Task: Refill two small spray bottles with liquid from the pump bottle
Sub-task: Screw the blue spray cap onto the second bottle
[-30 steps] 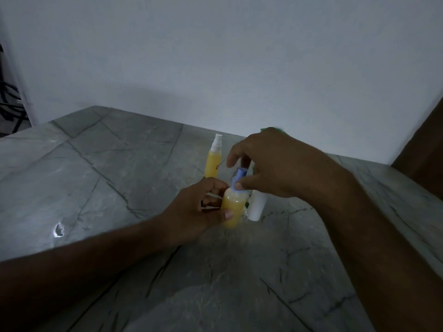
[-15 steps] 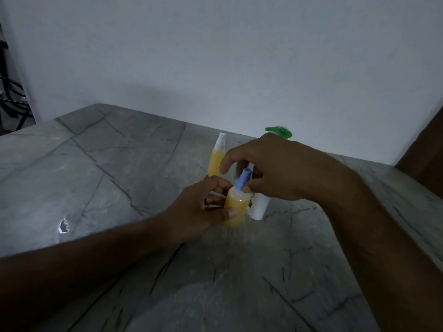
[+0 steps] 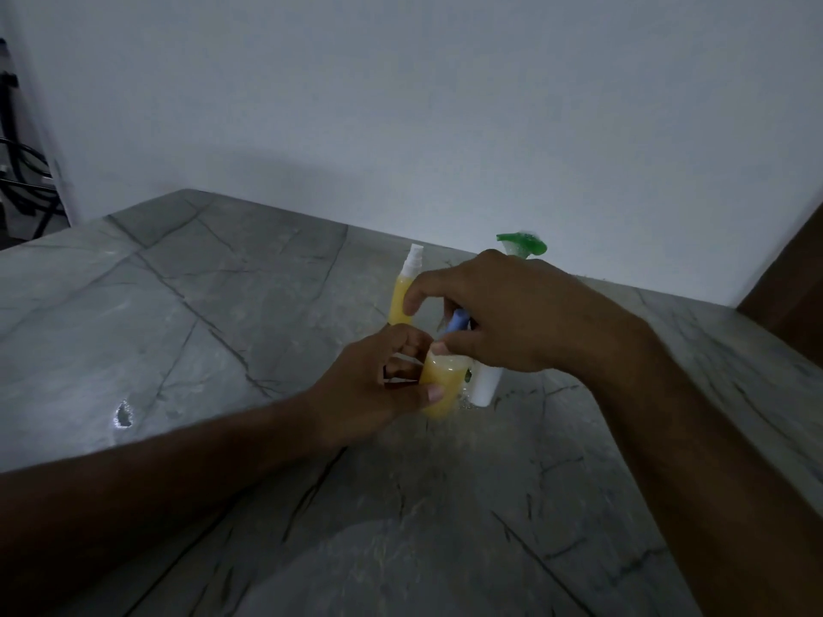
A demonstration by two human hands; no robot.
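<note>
- The left hand (image 3: pixel 369 389) curls thumb and fingers round a small clear spray bottle of yellow liquid (image 3: pixel 441 385) standing on the grey marble tabletop (image 3: pixel 222 331).
- The right hand (image 3: pixel 499 313) pinches its blue spray cap (image 3: pixel 458 321) between thumb and fingers.
- Beyond the fingers stand a second yellow spray bottle with a white nozzle (image 3: pixel 404 291) and a white pump bottle with a green head (image 3: pixel 486 385).

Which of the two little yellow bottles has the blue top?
The nearer spray bottle, gripped by the left hand; the right hand pinches its blue top. The farther bottle is white-topped.
</note>
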